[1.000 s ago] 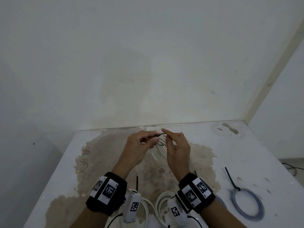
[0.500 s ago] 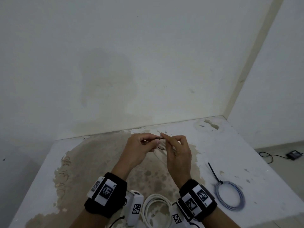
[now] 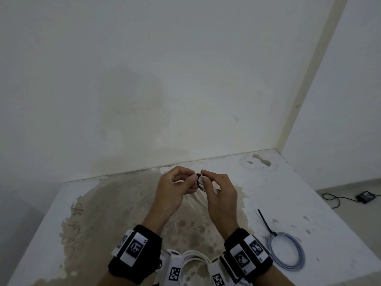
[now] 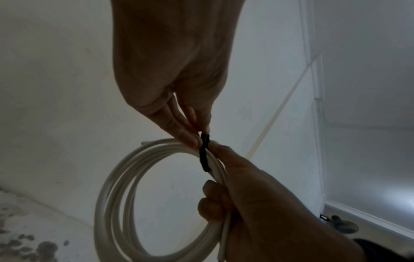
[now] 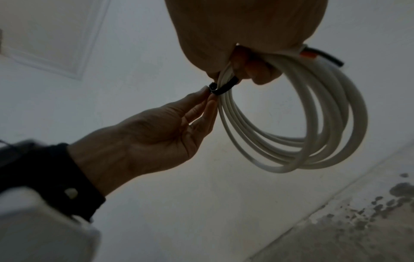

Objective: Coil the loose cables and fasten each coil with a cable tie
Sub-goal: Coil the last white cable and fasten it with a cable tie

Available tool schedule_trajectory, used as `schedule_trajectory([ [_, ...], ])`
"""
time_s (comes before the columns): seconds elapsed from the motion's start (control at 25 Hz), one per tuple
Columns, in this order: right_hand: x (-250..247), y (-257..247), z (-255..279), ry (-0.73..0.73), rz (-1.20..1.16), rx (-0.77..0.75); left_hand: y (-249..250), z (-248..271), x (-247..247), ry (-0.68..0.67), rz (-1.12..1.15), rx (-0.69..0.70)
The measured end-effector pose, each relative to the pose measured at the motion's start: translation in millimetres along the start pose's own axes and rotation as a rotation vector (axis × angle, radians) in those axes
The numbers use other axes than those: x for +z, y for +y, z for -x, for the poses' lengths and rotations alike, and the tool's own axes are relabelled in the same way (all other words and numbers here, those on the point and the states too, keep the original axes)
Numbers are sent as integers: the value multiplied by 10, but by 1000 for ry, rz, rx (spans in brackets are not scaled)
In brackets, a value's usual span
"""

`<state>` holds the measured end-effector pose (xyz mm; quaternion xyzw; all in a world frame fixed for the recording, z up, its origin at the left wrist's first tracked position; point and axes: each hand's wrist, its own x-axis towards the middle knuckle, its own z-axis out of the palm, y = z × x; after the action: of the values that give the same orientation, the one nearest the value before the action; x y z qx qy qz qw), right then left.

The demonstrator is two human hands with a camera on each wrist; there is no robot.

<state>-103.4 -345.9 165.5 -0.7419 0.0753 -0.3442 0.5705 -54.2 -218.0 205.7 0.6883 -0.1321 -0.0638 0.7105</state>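
- Above the stained table [image 3: 274, 188], the two hands meet fingertip to fingertip, raised off the surface.
- The left hand [image 3: 173, 193] has its thumb and forefinger closed in a pinch on the end of the black cable tie [image 4: 205, 152]; its other fingers curl loosely beneath.
- Between the hands, the tie wraps round the strands of the white cable coil [image 5: 298, 124], its small head just at the left fingertips.
- The right hand [image 3: 219, 195] pinches the same tie from the other side, while its lower fingers curl round the white coil, which hangs below the palm as several loops.
- A cable end with an orange and black part [image 5: 313, 53] sticks out behind the right hand.
- To the right of the right wrist, well apart from it, a grey-blue coil [image 3: 286, 251] lies flat on the table with a black tie [image 3: 266, 222] already cinched round it, its tail pointing away.
- Further right, off the table, a small black box with a cord [image 3: 366, 196] sits on the floor.
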Motion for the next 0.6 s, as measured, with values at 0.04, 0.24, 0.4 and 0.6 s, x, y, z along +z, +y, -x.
schedule_trajectory([
  [0.04,4,-9,-1,-21,-48,39,1,0,-9,-7,-10,13],
  [0.24,39,-38,-37,-126,-189,145,63,12,-91,-57,-127,104],
  [0.4,12,-140,-77,-258,-361,271,100,6,-145,-78,-173,146],
  [0.6,51,-54,-99,-359,-547,401,222,-6,-208,-34,-161,246],
])
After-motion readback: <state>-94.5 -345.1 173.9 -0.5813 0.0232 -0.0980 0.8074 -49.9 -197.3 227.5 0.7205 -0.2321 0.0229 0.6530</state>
